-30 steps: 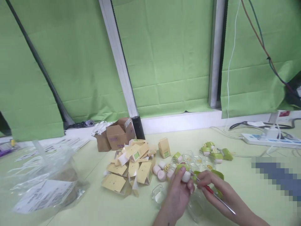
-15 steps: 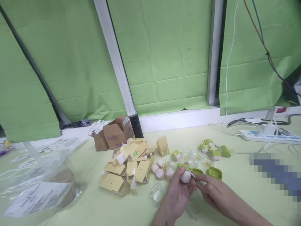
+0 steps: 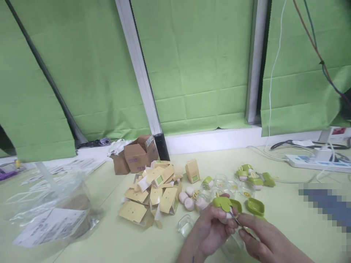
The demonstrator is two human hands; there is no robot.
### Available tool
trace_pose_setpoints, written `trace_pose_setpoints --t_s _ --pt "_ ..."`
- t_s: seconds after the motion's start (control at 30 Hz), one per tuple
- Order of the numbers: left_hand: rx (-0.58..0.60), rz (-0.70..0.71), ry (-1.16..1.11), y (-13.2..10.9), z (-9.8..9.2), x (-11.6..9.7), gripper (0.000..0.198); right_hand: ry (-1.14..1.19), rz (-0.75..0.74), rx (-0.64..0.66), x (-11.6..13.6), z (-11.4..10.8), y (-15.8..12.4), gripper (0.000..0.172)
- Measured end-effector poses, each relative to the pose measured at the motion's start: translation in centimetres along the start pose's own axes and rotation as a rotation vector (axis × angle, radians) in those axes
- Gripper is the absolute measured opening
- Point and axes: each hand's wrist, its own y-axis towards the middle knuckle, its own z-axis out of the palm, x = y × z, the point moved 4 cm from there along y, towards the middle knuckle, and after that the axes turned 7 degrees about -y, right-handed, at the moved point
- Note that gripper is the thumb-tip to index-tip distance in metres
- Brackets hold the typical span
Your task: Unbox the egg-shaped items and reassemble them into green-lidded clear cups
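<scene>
Between the fingers of my left hand [image 3: 207, 231] is a small rounded white item with a green leaf-shaped cap [image 3: 223, 203]. My right hand [image 3: 264, 235] is closed on a slim metal tool [image 3: 237, 221]; whether it is tweezers or a blade I cannot tell. Its tip meets the white part just below the green cap. Beyond my hands lie a green square tray [image 3: 255, 206] and several clear plastic cases [image 3: 221, 181]. Pale pink round pieces [image 3: 189, 204] sit left of them. One clear case [image 3: 185, 225] rests beside my left wrist.
Yellow paper boxes [image 3: 134, 212] lie piled on the left, with one upright box [image 3: 192, 171] behind. A brown carton [image 3: 138, 155] stands at the back. A clear plastic bag [image 3: 52, 223] fills the near left. Green-capped pieces [image 3: 256, 181] and a power strip [image 3: 296, 162] are at right.
The capped item has turned, so more of its green leaf-shaped cap shows. Both hands have shifted slightly right and down, with the tool tip still against the item. The whole view has shifted a little.
</scene>
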Motion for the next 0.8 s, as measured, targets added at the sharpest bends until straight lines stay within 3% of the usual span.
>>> trace_pose_setpoints --t_s 0.1,0.17,0.23,0.33,0.4,0.5,0.57,0.67,0.73,0.8 --pt "0.014 0.012 0.079 -0.2 0.2 -0.2 0.032 0.010 -0.047 -0.045 -0.2 0.1 -0.2 0.015" --pt "-0.020 0.056 0.146 -0.3 0.2 -0.7 0.046 0.024 -0.149 -0.049 -0.3 0.2 -0.2 0.016" --pt "-0.093 0.134 0.253 -0.3 -0.2 -1.3 0.063 0.063 -0.200 -0.133 -0.6 -0.2 -0.2 0.022" --pt "-0.252 0.231 0.493 -0.2 -1.2 -1.8 0.073 0.140 -0.037 -0.334 -1.7 -1.5 0.0 0.028" --pt "-0.272 0.256 0.663 -0.1 -1.6 -1.4 0.067 0.140 0.046 -0.305 -1.9 -1.9 0.4 0.029" --pt "-0.200 0.291 0.842 -0.2 -1.6 -0.4 0.058 0.075 0.025 -0.121 -1.3 -1.6 1.3 0.024" --pt "-0.187 0.295 0.900 -0.2 -1.4 0.0 0.060 0.083 0.039 -0.083 -1.1 -1.4 1.7 0.022" --pt "-0.264 0.321 0.933 -0.1 -1.1 -0.3 0.055 0.204 0.200 -0.214 -1.9 -1.6 1.9 0.028" --pt "-0.340 0.366 0.945 0.1 -0.9 -0.9 0.043 0.292 0.311 -0.344 -2.5 -1.9 1.7 0.029" --pt "-0.380 0.358 0.957 0.4 -0.8 -1.1 0.028 0.346 0.346 -0.396 -2.5 -2.0 1.5 0.029"
